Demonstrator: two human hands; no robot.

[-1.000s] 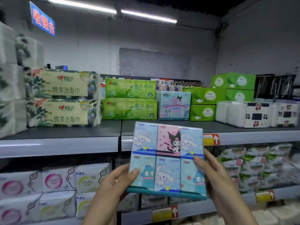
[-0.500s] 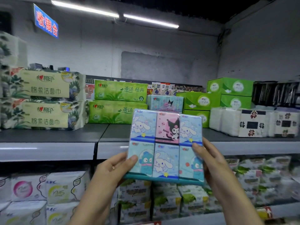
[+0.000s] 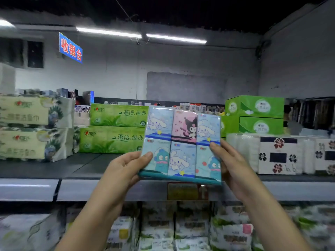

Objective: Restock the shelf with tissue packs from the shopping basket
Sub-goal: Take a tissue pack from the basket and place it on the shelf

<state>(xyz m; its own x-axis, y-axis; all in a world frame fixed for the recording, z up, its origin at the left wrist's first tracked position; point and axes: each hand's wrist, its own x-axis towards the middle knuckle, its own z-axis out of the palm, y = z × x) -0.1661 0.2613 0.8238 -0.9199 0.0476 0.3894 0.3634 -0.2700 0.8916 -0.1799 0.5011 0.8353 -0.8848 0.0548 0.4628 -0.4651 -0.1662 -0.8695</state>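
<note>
Tissue pack (image 3: 181,144) has risen from below the shelf (image 3: 87,165) edge to shelf height, upright, at 3 o'clock of the green packs (image 3: 117,127); left hand (image 3: 125,167) and right hand (image 3: 230,163) grip its sides, so setting it down looks close

Tissue pack (image 3: 181,144) upright between left hand (image 3: 125,167) and right hand (image 3: 233,165), over the front edge of the shelf (image 3: 90,165). Behind the left hand: two long packs (image 3: 116,127), stacked; further left, two wider packs (image 3: 32,127), also stacked. Behind the right hand: stacked boxes (image 3: 253,115); right of it, wrapped bundles (image 3: 279,154) on the same shelf. Below both hands: lower-tier packs (image 3: 181,229) (blurred). Hanging sign (image 3: 70,47) above, up left.
</note>
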